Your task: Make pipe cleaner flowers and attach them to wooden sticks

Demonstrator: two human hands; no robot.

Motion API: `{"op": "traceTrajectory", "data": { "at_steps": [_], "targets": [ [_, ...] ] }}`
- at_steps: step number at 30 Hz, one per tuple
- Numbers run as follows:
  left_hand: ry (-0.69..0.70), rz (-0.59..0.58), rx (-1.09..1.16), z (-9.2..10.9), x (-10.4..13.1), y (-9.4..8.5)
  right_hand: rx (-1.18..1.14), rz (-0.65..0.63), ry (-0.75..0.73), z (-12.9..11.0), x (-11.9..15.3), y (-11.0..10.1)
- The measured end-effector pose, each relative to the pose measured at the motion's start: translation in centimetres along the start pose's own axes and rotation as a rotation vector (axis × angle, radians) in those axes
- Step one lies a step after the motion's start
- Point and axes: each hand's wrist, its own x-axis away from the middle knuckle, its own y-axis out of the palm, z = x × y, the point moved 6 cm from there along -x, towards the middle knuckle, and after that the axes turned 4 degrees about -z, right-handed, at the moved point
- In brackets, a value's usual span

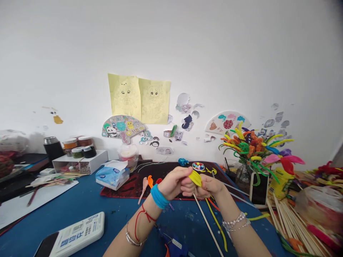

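My left hand (175,184) is closed, its thumb and fingers pinching the left side of a bright yellow ridged piece (196,178), which looks like pipe cleaners laid side by side. On the other side, my right hand (211,186) has its fingers closed on the same piece. A thin wooden stick (207,225) runs down from between the hands; which fingers hold its top is hidden. Below my right hand, a yellow pipe cleaner (218,226) hangs or lies near the stick. Pink and orange petal-like pieces (150,181) lie left of my left hand.
A dark mat (120,189) covers the back of the blue table. Near the front is a blue tool like a glue gun (173,240). A tissue pack (112,176) and power bank (80,232) are left; a flower-filled vase (244,175), phone (258,189) and wooden sticks (292,221) are right.
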Motion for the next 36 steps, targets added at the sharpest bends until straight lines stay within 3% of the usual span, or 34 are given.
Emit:
{"op": "traceTrajectory", "data": {
  "at_steps": [4, 7, 9, 11, 13, 18, 23, 26, 30, 32, 36],
  "targets": [
    [-0.008, 0.133, -0.168, 0.4, 0.1, -2.3, -0.082, 0.029, -0.04, -0.3, -0.1, -0.6],
    [0.047, 0.414, -0.681, 2.3, 0.9, -4.1, -0.03, 0.016, 0.007, -0.7, 0.1, -0.7],
    [0.161, 0.587, -1.134, 4.2, 1.5, -3.8, 0.055, -0.003, 0.098, -1.0, 0.1, -0.5],
    [0.175, 0.547, -1.46, 4.6, 1.4, -2.7, 0.125, 0.005, 0.189, -1.3, 0.2, -0.4],
    [0.04, 0.347, -1.599, 3.4, 1.0, -2.2, 0.181, 0.027, 0.248, -1.7, 0.3, -0.4],
    [-0.297, -0.088, -1.445, -0.2, 0.8, -2.5, 0.404, -0.046, 0.397, -1.6, 0.8, -0.2],
    [-0.495, -0.252, -1.102, -3.4, 1.0, -3.3, 0.49, -0.104, 0.487, -0.8, 1.2, -0.2],
    [-0.468, -0.153, -0.923, -4.8, 0.6, -4.7, 0.621, -0.02, 0.525, -0.6, 1.2, -0.9],
    [-0.326, 0.12, -0.881, -5.5, -0.4, -7.2, 0.971, 0.346, 0.553, -1.5, 1.5, -3.1],
    [-0.29, 0.201, -0.868, -5.7, -0.8, -8.1, 1.116, 0.493, 0.468, -2.6, 1.5, -3.6],
    [-0.265, 0.267, -0.824, -5.9, -1.2, -9.0, 1.326, 0.606, 0.265, -4.6, 1.4, -3.7]
  ]
}}
